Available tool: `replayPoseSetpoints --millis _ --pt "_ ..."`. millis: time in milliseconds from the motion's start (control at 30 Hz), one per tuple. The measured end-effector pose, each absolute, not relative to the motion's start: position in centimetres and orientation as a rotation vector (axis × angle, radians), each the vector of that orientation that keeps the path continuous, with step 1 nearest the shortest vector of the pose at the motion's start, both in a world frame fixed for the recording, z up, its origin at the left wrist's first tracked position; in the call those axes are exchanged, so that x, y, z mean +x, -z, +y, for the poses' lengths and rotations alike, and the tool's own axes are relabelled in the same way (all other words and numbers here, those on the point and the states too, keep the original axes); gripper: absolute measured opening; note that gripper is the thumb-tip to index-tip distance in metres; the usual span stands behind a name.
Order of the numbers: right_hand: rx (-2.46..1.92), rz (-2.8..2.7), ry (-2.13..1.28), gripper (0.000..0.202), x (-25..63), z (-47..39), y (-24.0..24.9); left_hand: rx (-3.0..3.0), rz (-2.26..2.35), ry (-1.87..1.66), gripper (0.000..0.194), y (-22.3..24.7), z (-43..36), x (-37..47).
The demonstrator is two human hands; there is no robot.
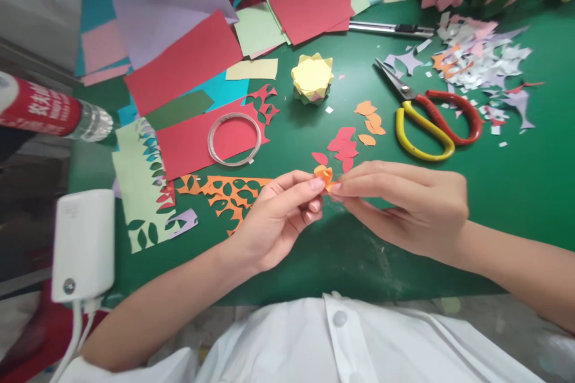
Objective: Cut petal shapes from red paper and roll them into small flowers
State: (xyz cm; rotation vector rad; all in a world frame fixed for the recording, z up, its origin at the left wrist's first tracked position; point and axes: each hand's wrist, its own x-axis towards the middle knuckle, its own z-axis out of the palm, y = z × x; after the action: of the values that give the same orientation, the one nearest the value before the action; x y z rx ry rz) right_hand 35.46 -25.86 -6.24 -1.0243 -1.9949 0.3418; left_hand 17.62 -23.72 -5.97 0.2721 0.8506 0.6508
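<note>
Between my two hands is a small orange paper flower (323, 175) with curled petals. My left hand (287, 203) pinches it between thumb and fingers. From the right, my right hand (395, 203) pinches at the flower's edge, its thumb and fingertips pressed together; whether a petal sits in that pinch is partly hidden. Just beyond the fingers lie several red paper petals (345, 146), with loose orange paper petals (371, 116) farther right. Left of the hands is an orange paper sheet (224, 191) full of leaf-shaped holes. A yellow folded paper piece (313, 76) stands behind them.
Scissors (415, 102) with red and yellow handles lie at right, near paper scraps (485, 54) and a utility knife (390, 29). A tape roll (234, 139) rests on red paper (193, 146). At the left are a bottle (49, 108) and a white power bank (84, 245) with cables.
</note>
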Motion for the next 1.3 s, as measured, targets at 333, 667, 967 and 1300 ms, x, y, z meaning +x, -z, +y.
replayPoseSetpoints --millis 333,667,967,1300 --pt "-0.98 -2.041 -0.303 0.021 35.51 -25.79 6.25 0.245 0.856 -0.687 0.013 6.09 -23.89 17.78" --pt "-0.959 -2.05 -0.273 0.02 35.35 -25.68 6.31 0.303 0.869 -0.663 0.011 6.1 -23.77 17.66" --pt "-1.004 -2.033 -0.265 0.016 35.24 -25.82 6.42 0.342 0.878 -0.63 0.011 5.98 -23.58 17.63" --pt "-0.978 -2.022 -0.244 0.018 35.25 -25.86 6.66 0.37 0.896 -0.624 0.012 6.07 -23.75 17.57"
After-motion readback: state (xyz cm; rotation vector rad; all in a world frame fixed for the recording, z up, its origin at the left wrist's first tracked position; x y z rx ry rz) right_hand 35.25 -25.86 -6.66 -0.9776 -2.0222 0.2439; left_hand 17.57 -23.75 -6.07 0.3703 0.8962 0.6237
